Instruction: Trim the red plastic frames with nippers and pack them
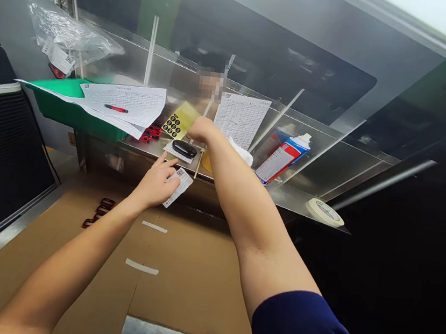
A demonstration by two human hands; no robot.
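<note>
My left hand [157, 181] holds a small white printed label [179, 187] between thumb and fingers, with the index finger pointing up towards the steel shelf [292, 200]. My right hand [199, 129] reaches onto that shelf, fingers curled beside a thin wooden stick [199, 156]; what it grips is hidden. A black oval object [184, 149] lies on a white slip just left of it. A yellow sheet with black round stickers [175, 123] lies behind.
On the shelf are printed forms [240, 119], a green tray [71, 110] under papers with a red pen [116, 108], a spray can [283, 158], a tape roll [326, 212] and a plastic bag [66, 34]. Cardboard [177, 275] covers the bench; red-black parts [97, 212] lie on it.
</note>
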